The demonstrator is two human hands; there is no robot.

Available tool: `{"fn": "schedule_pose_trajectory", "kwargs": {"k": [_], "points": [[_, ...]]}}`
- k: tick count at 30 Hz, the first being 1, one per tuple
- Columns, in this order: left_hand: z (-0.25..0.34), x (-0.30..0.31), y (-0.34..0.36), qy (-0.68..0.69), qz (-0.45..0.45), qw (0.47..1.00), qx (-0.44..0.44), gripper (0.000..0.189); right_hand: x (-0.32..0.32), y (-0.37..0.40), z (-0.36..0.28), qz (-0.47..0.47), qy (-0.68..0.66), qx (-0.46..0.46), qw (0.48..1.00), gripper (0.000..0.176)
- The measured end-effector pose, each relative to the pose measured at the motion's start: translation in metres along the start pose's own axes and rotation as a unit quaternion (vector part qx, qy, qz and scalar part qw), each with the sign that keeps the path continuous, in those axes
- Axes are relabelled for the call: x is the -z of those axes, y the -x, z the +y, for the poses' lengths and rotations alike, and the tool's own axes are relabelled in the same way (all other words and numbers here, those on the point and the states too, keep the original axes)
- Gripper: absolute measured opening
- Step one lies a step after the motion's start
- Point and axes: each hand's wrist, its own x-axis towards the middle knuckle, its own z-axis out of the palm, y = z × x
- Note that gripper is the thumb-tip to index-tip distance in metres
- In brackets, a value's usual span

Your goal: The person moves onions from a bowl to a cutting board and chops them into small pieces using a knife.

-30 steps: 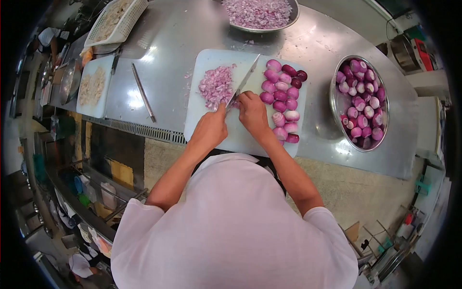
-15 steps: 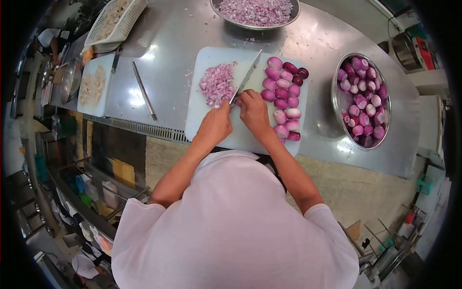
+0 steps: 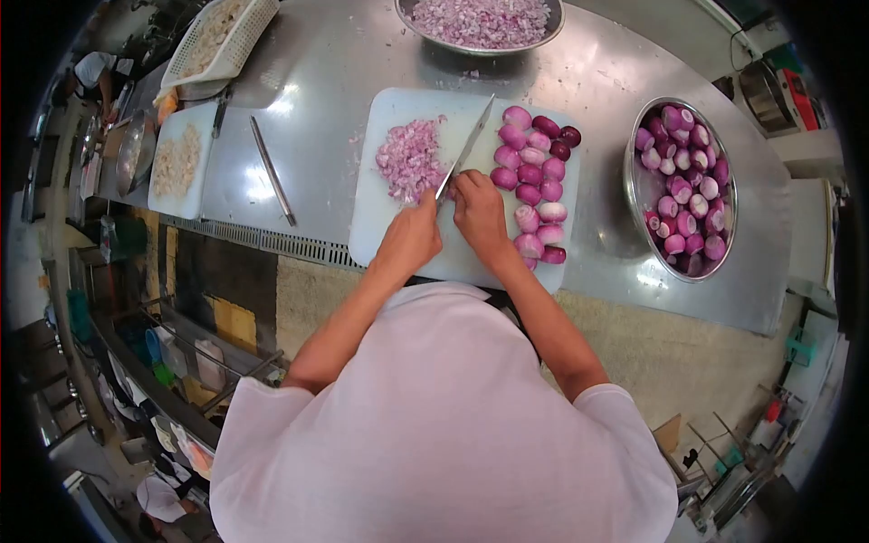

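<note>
The right hand point(image 3: 478, 210) grips the handle of a long steel-bladed knife point(image 3: 466, 145), whose blade slants away from both hands over a white plastic cutting board point(image 3: 380, 231). The left hand point(image 3: 412, 237) rests just beside it, fingers curled. Ahead of the left hand lies a pile of chopped purple shallot point(image 3: 409, 158). Rows of peeled whole shallots point(image 3: 536, 172) lie just right of the right hand.

**Hard overhead light, heavy fisheye bending**

Bright light is falling from above, glaring in white patches on the steel desk point(image 3: 593, 86) and washing out the white cutting board point(image 3: 385, 231). Shadows are lying soft and short. Straight edges are curving outward, and the margins are smearing and fading into a black vignette.
</note>
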Motion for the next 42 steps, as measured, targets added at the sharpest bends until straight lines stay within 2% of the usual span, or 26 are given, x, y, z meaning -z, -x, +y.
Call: {"fn": "schedule_pose_trajectory", "kwargs": {"k": [3, 5, 6, 8, 12, 15, 17, 18, 20, 22, 24, 27, 30, 33, 36, 39, 41, 42], "points": [[0.006, 0.011, -0.007, 0.000, 0.009, 0.999, -0.033, 0.033, 0.000, 0.001, 0.001, -0.005, 0.001, -0.001, 1.000, 0.010], [0.017, 0.022, 0.006, 0.003, -0.011, 1.000, 0.022, 0.032, -0.002, 0.000, 0.003, 0.001, -0.006, -0.003, 1.000, 0.010], [0.010, 0.015, 0.000, 0.000, -0.012, 1.000, 0.020, 0.032, -0.003, 0.002, 0.003, 0.002, -0.011, -0.008, 1.000, 0.011], [-0.007, -0.013, -0.007, -0.011, 0.015, 1.000, -0.022, 0.031, 0.000, 0.003, 0.001, 0.007, -0.020, -0.010, 1.000, 0.011], [0.011, 0.013, -0.003, -0.019, 0.005, 0.999, -0.029, 0.030, 0.001, 0.003, 0.001, 0.003, -0.022, -0.014, 1.000, 0.010], [0.006, 0.005, 0.001, -0.005, -0.013, 1.000, 0.018, 0.031, -0.001, 0.007, 0.003, -0.002, -0.030, -0.033, 0.999, 0.010], [-0.009, -0.015, -0.011, -0.027, 0.042, 0.997, -0.055, 0.030, -0.002, 0.011, 0.003, 0.008, -0.031, -0.020, 0.999, 0.010], [-0.004, -0.007, -0.009, -0.025, 0.044, 0.997, -0.055, 0.030, -0.002, 0.009, 0.005, 0.024, -0.031, -0.001, 0.999, 0.011], [0.010, 0.019, -0.005, -0.022, -0.001, 1.000, -0.005, 0.029, 0.001, 0.010, 0.004, 0.024, -0.031, -0.007, 0.999, 0.013], [0.009, 0.019, 0.000, -0.028, -0.003, 0.999, 0.020, 0.035, 0.002, 0.004, -0.002, 0.028, -0.037, -0.014, 0.999, 0.015], [0.002, 0.011, 0.001, -0.028, -0.013, 0.998, 0.049, 0.040, 0.005, 0.006, -0.006, -0.009, 0.018, -0.027, 0.999, 0.017], [-0.004, 0.009, -0.009, -0.031, 0.017, 0.999, -0.013, 0.029, -0.002, 0.003, -0.002, -0.030, 0.027, -0.052, 0.998, 0.016], [0.003, 0.019, 0.000, -0.024, 0.032, 0.999, -0.005, 0.031, 0.000, 0.000, -0.001, -0.021, -0.015, -0.081, 0.996, 0.016], [-0.003, 0.003, -0.001, -0.041, 0.004, 0.999, 0.008, 0.032, 0.000, -0.001, 0.001, -0.018, -0.019, -0.069, 0.997, 0.016], [0.004, 0.009, -0.004, -0.029, 0.035, 0.999, -0.005, 0.030, 0.000, -0.002, 0.006, -0.029, -0.004, -0.063, 0.998, 0.013], [-0.002, 0.004, -0.006, -0.012, 0.016, 1.000, 0.022, 0.036, -0.001, -0.003, 0.006, -0.027, -0.021, -0.063, 0.997, 0.013], [-0.012, -0.015, -0.016, -0.002, 0.041, 0.998, -0.044, 0.029, -0.004, -0.001, 0.008, -0.029, -0.018, -0.065, 0.997, 0.012], [0.003, 0.000, -0.017, -0.001, 0.015, 1.000, -0.012, 0.025, -0.003, -0.002, 0.011, -0.027, -0.013, -0.061, 0.998, 0.012]]}}
